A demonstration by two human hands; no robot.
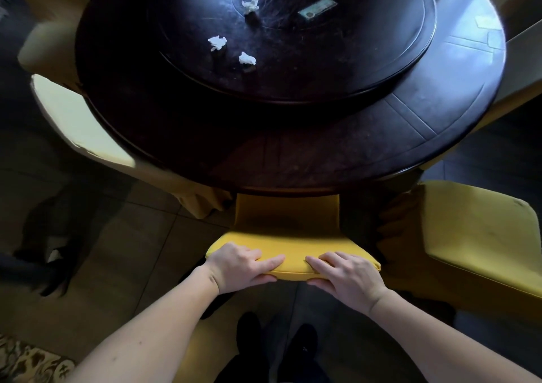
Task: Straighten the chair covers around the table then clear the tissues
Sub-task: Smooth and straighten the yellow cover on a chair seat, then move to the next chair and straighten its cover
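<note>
Yellow chair cover (289, 246) sits on the chair pushed in at the near edge of the round counter (293, 148). We grip its top edge with our left hand (239, 267) and right hand (349, 277), fingers (271, 261) over the front, thumbs behind. Three crumpled tissues (217, 42) lie on the counter's glass turntable (404, 69).

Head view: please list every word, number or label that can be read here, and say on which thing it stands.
None can be read.
The small rectangular card on the turntable may carry print, but it is too blurred to read.
The tissues, the chair cover and the table show no text.
</note>
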